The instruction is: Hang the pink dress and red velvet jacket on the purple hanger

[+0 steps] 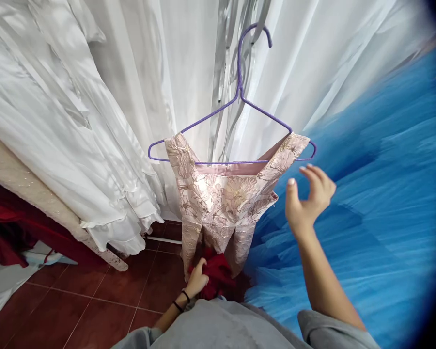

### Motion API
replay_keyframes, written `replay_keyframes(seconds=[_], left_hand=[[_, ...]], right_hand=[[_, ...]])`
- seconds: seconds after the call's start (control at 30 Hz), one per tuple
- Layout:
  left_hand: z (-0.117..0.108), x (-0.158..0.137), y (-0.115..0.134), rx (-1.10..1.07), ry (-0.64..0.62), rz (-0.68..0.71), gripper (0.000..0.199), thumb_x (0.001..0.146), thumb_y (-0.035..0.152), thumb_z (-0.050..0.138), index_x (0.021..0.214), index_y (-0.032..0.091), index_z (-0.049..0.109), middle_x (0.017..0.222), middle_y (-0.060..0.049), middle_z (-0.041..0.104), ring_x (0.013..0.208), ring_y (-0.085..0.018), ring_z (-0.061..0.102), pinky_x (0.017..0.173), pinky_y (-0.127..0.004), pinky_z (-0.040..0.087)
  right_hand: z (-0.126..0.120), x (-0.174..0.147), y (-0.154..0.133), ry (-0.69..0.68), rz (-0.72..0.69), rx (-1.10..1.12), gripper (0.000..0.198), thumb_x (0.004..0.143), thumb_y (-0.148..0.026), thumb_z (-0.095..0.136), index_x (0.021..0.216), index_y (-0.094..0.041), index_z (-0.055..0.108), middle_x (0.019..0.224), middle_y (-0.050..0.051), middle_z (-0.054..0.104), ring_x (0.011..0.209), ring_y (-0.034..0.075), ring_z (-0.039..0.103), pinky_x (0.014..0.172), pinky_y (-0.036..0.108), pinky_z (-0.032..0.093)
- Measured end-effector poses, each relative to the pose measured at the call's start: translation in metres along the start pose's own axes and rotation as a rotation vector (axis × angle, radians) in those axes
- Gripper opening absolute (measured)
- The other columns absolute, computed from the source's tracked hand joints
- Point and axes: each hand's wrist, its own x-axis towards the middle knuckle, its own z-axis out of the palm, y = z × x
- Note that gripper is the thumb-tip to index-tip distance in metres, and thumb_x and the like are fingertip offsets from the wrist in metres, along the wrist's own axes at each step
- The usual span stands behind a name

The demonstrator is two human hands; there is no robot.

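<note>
A pale pink dress (236, 194) with gold floral brocade hangs by its wide shoulder straps from a purple hanger (210, 115). The hanger's hook hangs at a bracket on the white curtain. Low in front of the dress, my left hand (197, 278) is closed on a dark red cloth (218, 274); black bands circle that wrist. Raised beside the right strap, my right hand (310, 194) is open, thumb and fingers apart, with nothing in it and not touching the dress.
Blue tulle (366, 194) fills the right side. White ruffled garments (76, 121) hang at the left, above a beige sparkly fabric (51, 198) and dark red cloth. Behind the dress hangs a white curtain (192, 63). Reddish tiles (105, 300) cover the floor.
</note>
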Motion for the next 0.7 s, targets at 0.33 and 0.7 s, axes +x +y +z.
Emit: replay_keyframes(seconds=[0.33, 0.7], left_hand=[[-0.039, -0.035, 0.155, -0.342, 0.193, 0.660, 0.043, 0.059, 0.016, 0.058, 0.099, 0.022, 0.042, 0.086, 0.001, 0.046, 0.072, -0.012, 0.043, 0.066, -0.022, 0.035], [-0.044, -0.044, 0.181, 0.136, 0.507, 0.846, 0.018, 0.085, 0.032, 0.062, 0.098, 0.020, 0.057, 0.083, -0.002, 0.057, 0.069, -0.012, 0.051, 0.071, -0.024, 0.044]], right_hand=[[-0.018, -0.134, -0.096, -0.934, 0.718, 0.986, 0.109, 0.065, -0.042, 0.080, 0.154, -0.021, 0.022, 0.154, 0.013, 0.033, 0.141, 0.026, 0.039, 0.118, 0.042, 0.033], [-0.023, -0.069, -0.062, -0.267, 0.749, 0.878, 0.034, 0.065, -0.012, 0.061, 0.094, -0.022, 0.075, 0.098, 0.003, 0.072, 0.089, 0.016, 0.068, 0.086, 0.029, 0.055]])
